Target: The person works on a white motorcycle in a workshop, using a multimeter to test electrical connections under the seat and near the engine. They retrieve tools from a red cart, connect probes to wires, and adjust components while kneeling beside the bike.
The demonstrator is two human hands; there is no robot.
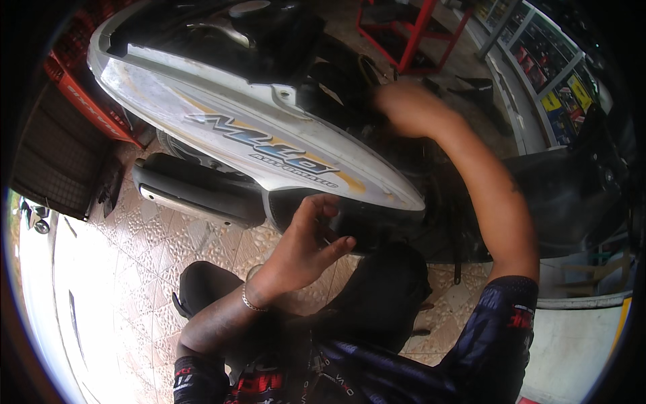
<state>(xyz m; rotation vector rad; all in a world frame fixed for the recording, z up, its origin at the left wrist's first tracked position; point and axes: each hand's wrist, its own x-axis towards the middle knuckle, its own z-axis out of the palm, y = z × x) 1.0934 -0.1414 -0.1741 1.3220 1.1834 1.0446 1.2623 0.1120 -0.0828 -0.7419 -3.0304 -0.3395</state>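
Observation:
A scooter with a white side panel stands across the front of me, its panel marked with grey and yellow graphics. My right hand reaches over the panel into the dark opening of the scooter body. Motion smears that hand, and its fingers are hidden among the dark parts. Close to the panel's lower edge, my left hand hangs in the air with thumb and fingers apart and nothing visible between them. Below the panel's rear half sits the black exhaust muffler with a pale strip along it.
A red metal stand rises behind the scooter. Red equipment and a dark mesh panel are at the left. Shelves with packaged goods line the far right. Patterned tiles cover the floor around my legs.

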